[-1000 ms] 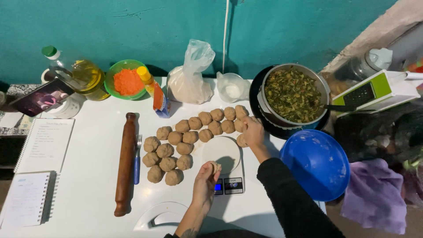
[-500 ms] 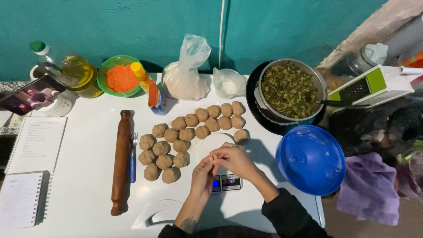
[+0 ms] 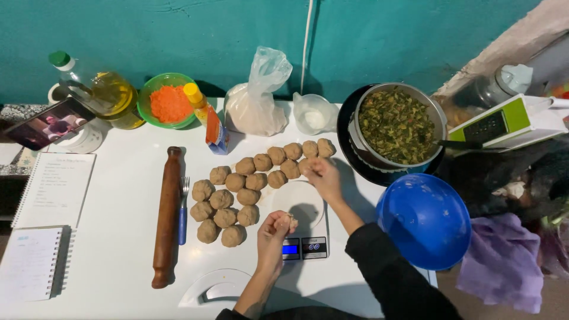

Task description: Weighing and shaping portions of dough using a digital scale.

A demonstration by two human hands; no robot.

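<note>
The left hand [image 3: 274, 232] is closed around a small brown piece of dough [image 3: 289, 220], holding it just above the front edge of the white kitchen scale [image 3: 302, 207] on the white desk [image 3: 118, 249]. The right hand [image 3: 323, 175] reaches past the scale, fingers curled on a round brown dough ball [image 3: 306, 166] at the near end of the rows of dough balls [image 3: 249, 181]. A wooden rolling pin [image 3: 166, 216] lies to their left; a blue plastic bowl [image 3: 425, 219] sits to the right.
</note>
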